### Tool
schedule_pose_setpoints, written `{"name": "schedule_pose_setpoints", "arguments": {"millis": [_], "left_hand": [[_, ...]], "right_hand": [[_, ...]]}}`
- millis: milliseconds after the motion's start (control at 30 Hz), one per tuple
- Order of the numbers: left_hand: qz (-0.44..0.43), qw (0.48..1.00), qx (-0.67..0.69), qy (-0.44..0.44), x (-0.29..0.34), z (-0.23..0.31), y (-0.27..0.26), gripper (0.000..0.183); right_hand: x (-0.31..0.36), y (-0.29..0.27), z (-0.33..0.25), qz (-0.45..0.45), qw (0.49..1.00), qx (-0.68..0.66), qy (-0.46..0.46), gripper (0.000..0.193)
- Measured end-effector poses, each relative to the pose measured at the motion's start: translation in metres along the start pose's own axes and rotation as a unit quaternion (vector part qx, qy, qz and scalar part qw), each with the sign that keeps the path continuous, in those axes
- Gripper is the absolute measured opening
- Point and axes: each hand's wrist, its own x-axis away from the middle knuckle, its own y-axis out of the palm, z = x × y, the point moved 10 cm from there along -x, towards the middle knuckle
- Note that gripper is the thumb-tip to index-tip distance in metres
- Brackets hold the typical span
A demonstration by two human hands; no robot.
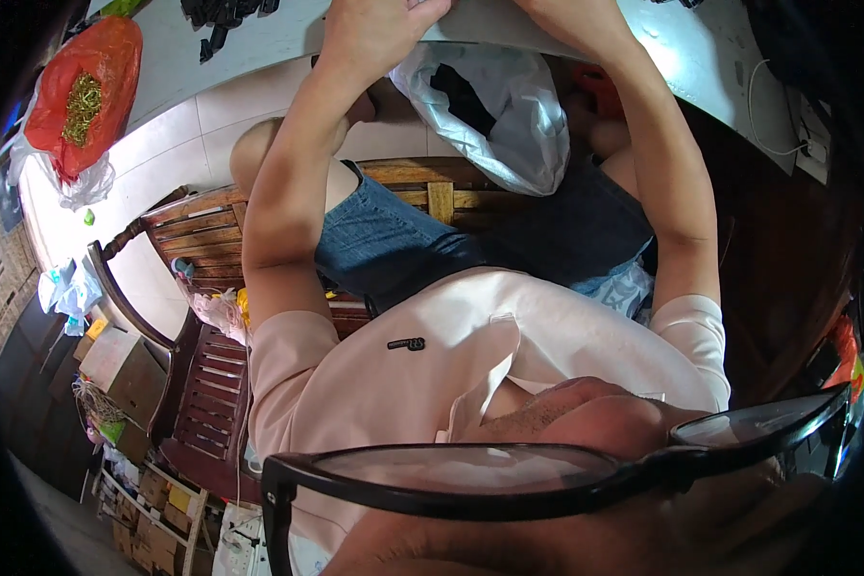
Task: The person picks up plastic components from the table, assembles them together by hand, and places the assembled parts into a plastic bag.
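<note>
My left hand [374,27] is over the near edge of the pale worktable [274,38], at the top of the view. The tip of its thumb shows, but its other fingers are cut off by the frame. To its right, my right hand [578,21] also reaches over the table, its fingers beyond the upper edge. Whatever either hand may hold is out of sight. Below and between them a whitish plastic bag [538,125] hangs open at the table edge, with something dark inside. Small black parts [223,21] lie in a pile left of my left hand.
A red plastic bag [125,67] holding small brass-coloured pieces [83,108] is at the table's left end. A white cable [760,134] loops at the right. I sit on a slatted wooden bench [206,235]; cardboard boxes [125,374] stand at the lower left.
</note>
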Motion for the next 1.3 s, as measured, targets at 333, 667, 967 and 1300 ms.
{"name": "schedule_pose_setpoints", "arguments": {"millis": [333, 667, 967, 1300], "left_hand": [[-0.005, 1.000, 0.014, -0.012, 0.000, -0.011, 0.006, 0.020], [0.001, 1.000, -0.020, 0.018, 0.000, -0.008, 0.006, 0.019], [0.016, 0.996, -0.052, 0.070, -0.001, 0.006, -0.005, 0.016], [-0.011, 0.997, -0.057, 0.060, -0.001, -0.001, 0.006, 0.019]], "right_hand": [[0.000, 0.001, -0.004, 0.010, 0.999, 0.033, -0.006, 0.029], [0.003, 0.004, -0.019, 0.046, 0.987, 0.147, -0.051, 0.026], [0.001, 0.024, -0.038, 0.040, 0.954, 0.278, -0.104, 0.019], [-0.005, 0.046, -0.031, -0.048, 0.958, 0.269, -0.093, 0.015]]}}
